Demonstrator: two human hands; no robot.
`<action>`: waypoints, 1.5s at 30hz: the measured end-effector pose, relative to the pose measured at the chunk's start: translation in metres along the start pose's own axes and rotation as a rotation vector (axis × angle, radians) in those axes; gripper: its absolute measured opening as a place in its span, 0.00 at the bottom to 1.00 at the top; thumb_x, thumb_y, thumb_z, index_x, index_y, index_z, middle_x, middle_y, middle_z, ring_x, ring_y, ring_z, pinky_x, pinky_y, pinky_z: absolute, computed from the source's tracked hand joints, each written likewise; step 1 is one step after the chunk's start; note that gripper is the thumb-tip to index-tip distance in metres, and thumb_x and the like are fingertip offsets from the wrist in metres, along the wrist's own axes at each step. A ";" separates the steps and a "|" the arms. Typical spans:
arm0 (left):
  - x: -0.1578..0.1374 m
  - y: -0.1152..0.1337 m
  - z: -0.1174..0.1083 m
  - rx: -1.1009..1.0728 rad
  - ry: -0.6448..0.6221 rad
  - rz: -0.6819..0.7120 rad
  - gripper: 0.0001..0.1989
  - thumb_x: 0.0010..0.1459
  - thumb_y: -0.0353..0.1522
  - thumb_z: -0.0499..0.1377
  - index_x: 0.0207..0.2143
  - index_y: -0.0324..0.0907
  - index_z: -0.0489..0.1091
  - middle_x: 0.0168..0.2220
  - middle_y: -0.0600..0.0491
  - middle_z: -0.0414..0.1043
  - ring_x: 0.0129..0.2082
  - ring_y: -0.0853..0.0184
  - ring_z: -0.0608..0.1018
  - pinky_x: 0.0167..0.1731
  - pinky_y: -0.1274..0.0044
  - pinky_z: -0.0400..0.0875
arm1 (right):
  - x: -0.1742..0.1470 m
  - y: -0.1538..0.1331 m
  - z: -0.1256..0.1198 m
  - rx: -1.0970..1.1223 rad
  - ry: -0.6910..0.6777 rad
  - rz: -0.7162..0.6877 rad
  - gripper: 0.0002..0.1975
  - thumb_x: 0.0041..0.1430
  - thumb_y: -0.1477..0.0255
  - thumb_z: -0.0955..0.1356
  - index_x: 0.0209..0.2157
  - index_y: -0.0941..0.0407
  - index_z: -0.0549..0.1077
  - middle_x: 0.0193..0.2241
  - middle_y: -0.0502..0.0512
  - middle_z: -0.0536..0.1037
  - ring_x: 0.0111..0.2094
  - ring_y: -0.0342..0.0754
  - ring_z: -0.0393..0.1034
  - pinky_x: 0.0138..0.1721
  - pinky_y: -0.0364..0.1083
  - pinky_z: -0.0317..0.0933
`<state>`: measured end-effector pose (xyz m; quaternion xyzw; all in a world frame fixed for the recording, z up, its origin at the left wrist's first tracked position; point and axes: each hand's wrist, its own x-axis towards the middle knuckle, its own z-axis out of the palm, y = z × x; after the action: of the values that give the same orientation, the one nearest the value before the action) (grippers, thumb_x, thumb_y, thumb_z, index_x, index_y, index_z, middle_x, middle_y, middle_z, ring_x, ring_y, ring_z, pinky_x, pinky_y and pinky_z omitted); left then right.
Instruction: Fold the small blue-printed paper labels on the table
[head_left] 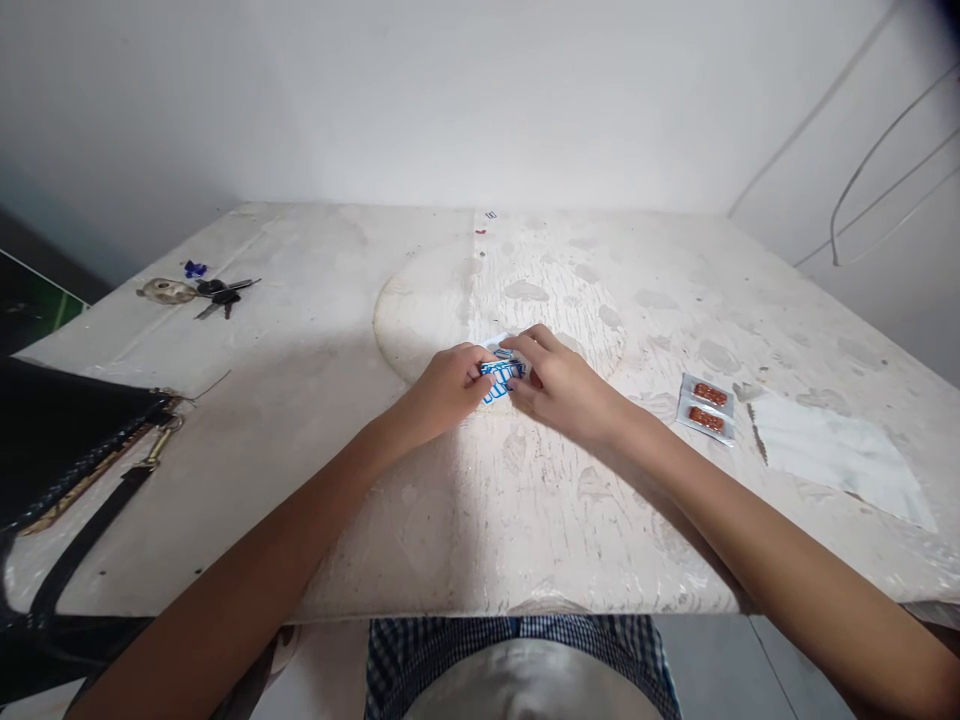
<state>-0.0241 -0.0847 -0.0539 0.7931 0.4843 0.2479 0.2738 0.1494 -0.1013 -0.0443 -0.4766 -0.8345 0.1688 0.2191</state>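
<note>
Over the middle of the table, both hands are closed on a small blue-and-white printed packet (pixel 499 382). My left hand (pixel 448 388) pinches its left side between thumb and fingers. On the other side, my right hand (pixel 556 375) has its thumb at the right edge and its bent fingers over the top. A pale piece (pixel 495 342) shows just behind the packet, partly hidden by the fingers. To the right of my right hand lies a silver blister pack (pixel 706 409) with two reddish-brown pieces in it.
A white cloth or paper (pixel 836 455) lies at the right. Keys (pixel 220 292) with a tag and a small purple scrap (pixel 195 269) are at the far left. A black bag (pixel 75 430) with a strap overhangs the left edge. A wall (pixel 480 100) stands behind the table (pixel 322 300).
</note>
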 end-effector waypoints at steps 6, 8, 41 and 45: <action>0.001 0.001 0.001 -0.013 0.029 0.028 0.14 0.57 0.37 0.47 0.30 0.39 0.69 0.26 0.54 0.68 0.24 0.72 0.69 0.24 0.79 0.61 | 0.004 0.010 0.005 0.118 0.025 -0.091 0.18 0.52 0.81 0.60 0.45 0.58 0.66 0.36 0.56 0.69 0.30 0.44 0.63 0.32 0.44 0.56; 0.002 0.000 0.002 -0.003 0.047 0.029 0.15 0.57 0.37 0.46 0.27 0.39 0.68 0.23 0.55 0.67 0.24 0.71 0.68 0.23 0.79 0.61 | 0.004 0.010 0.005 0.111 0.047 -0.119 0.19 0.51 0.81 0.60 0.46 0.58 0.66 0.37 0.56 0.69 0.31 0.44 0.63 0.32 0.44 0.56; 0.003 -0.004 0.002 0.083 0.080 0.079 0.11 0.53 0.32 0.52 0.40 0.43 0.67 0.20 0.60 0.61 0.20 0.73 0.66 0.22 0.80 0.60 | 0.004 0.012 0.000 0.107 0.027 -0.087 0.12 0.53 0.80 0.60 0.40 0.56 0.63 0.29 0.51 0.70 0.24 0.41 0.59 0.26 0.42 0.49; 0.003 -0.003 0.001 0.021 0.062 0.087 0.08 0.54 0.32 0.51 0.38 0.43 0.64 0.21 0.60 0.63 0.21 0.73 0.67 0.23 0.80 0.61 | 0.003 0.012 0.001 0.090 0.031 -0.101 0.10 0.54 0.79 0.59 0.38 0.56 0.64 0.29 0.52 0.69 0.24 0.41 0.59 0.27 0.42 0.49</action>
<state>-0.0247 -0.0812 -0.0563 0.8082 0.4601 0.2791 0.2392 0.1562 -0.0925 -0.0503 -0.4260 -0.8455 0.1876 0.2615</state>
